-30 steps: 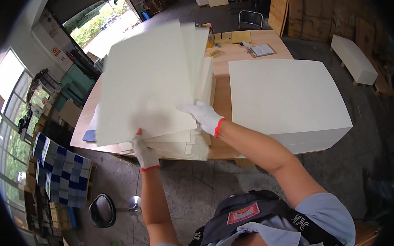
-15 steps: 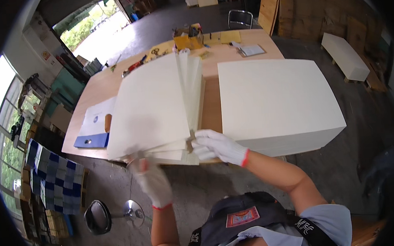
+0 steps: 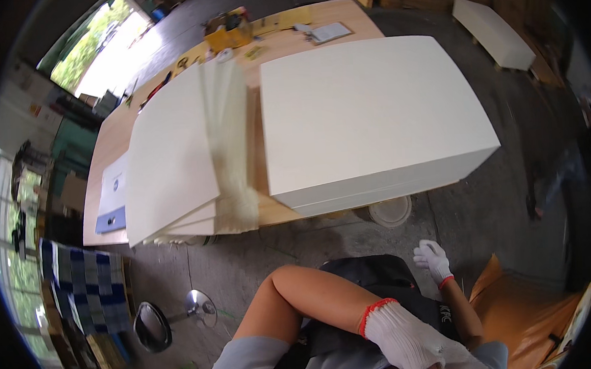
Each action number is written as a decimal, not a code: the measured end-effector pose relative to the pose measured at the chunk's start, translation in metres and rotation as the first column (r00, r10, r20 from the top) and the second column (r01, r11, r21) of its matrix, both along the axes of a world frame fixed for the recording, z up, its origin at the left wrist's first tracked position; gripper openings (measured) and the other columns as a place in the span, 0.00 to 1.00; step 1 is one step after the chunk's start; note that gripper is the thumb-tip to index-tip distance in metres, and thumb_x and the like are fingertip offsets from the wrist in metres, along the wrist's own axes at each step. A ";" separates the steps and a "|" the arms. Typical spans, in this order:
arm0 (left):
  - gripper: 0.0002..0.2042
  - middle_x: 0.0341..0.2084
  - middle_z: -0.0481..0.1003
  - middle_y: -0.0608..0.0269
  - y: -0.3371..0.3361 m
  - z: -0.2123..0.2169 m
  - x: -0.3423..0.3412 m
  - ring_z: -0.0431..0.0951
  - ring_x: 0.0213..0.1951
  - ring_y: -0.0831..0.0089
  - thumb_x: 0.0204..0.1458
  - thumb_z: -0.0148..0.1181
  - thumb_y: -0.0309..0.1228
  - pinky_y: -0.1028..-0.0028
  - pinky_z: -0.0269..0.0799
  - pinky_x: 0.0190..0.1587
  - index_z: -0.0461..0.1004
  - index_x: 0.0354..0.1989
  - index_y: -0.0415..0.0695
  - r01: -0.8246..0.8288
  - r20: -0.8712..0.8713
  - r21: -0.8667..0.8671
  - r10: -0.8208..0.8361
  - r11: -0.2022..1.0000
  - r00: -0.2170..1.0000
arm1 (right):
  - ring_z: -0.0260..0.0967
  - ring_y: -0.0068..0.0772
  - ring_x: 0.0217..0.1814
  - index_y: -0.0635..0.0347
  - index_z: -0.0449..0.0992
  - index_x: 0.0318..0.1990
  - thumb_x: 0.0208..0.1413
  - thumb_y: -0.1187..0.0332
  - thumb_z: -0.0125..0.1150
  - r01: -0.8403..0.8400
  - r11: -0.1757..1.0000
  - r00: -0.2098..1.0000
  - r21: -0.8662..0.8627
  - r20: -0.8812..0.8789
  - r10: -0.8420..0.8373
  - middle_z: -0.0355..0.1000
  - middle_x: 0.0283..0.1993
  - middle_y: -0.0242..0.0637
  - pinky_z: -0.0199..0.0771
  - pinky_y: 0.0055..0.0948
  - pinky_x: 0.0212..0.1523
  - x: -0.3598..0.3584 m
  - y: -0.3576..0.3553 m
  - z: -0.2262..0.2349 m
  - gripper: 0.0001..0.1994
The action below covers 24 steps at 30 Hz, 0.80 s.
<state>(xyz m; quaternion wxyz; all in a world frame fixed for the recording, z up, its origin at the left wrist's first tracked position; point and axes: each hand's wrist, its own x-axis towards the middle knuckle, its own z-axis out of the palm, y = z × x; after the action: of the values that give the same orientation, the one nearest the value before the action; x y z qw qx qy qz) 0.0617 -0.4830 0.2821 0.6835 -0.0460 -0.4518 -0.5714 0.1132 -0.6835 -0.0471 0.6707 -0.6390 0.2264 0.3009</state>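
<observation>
My left arm bends across my body, and my white-gloved left hand [image 3: 410, 340] lies near my right upper arm at the lower edge. Its fingers are partly cut off and hard to make out. Off to the right, my gloved right hand [image 3: 433, 261] hangs over the floor with its fingers curled in; whatever it holds, if anything, is hidden. Both hands are apart from the white sheets. A fanned, uneven stack of large white sheets [image 3: 172, 151] lies on the left of the table [image 3: 106, 135]. Beside it stands a tall, squared stack of white sheets [image 3: 378, 105].
A blue-and-white folder [image 3: 111, 196] lies at the table's left. Along the far edge are a yellow box of tools [image 3: 229, 34] and a clipboard [image 3: 330, 32]. A black stool [image 3: 152, 326] stands lower left, an orange-brown covered object [image 3: 519, 306] lower right. A round lid-like thing [image 3: 390, 211] shows under the table.
Both hands have left the near edge of the fanned stack. The left swung right across my body; the right moved back and right. The view has shifted, and the table appears higher and further left.
</observation>
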 end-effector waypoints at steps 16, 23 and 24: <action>0.32 0.45 0.70 0.58 -0.083 -0.018 0.006 0.68 0.49 0.72 0.54 0.67 0.47 0.70 0.65 0.51 0.64 0.54 0.32 0.227 -0.019 0.023 -0.227 0.974 0.974 | 0.77 0.43 0.33 0.62 0.74 0.48 0.58 0.63 0.59 -0.054 0.872 0.988 -0.487 -0.155 -0.025 0.76 0.29 0.43 0.78 0.39 0.31 -0.099 -0.108 -0.141 0.15; 0.27 0.45 0.71 0.57 -0.115 -0.030 0.029 0.69 0.48 0.71 0.55 0.66 0.42 0.71 0.66 0.51 0.65 0.53 0.32 0.549 -0.130 0.149 -0.534 0.823 0.836 | 0.73 0.59 0.49 0.55 0.71 0.55 0.59 0.62 0.57 -0.077 0.360 0.958 -0.930 -0.170 -0.233 0.77 0.46 0.51 0.73 0.48 0.49 -0.245 -0.212 -0.141 0.18; 0.27 0.45 0.71 0.57 -0.126 -0.037 0.029 0.69 0.47 0.70 0.55 0.65 0.41 0.71 0.66 0.50 0.66 0.53 0.32 0.605 -0.143 0.150 -0.588 0.782 0.796 | 0.74 0.59 0.48 0.54 0.70 0.56 0.59 0.62 0.56 -0.020 0.370 0.940 -0.929 -0.144 -0.309 0.77 0.44 0.50 0.73 0.49 0.48 -0.246 -0.226 -0.116 0.18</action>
<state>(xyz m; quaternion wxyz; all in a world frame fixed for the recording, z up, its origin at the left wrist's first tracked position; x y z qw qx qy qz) 0.0903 -0.6093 0.2449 0.4880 -0.1469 -0.3275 -0.7956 -0.1328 -0.9096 -0.1634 0.1851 -0.8273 0.5073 0.1551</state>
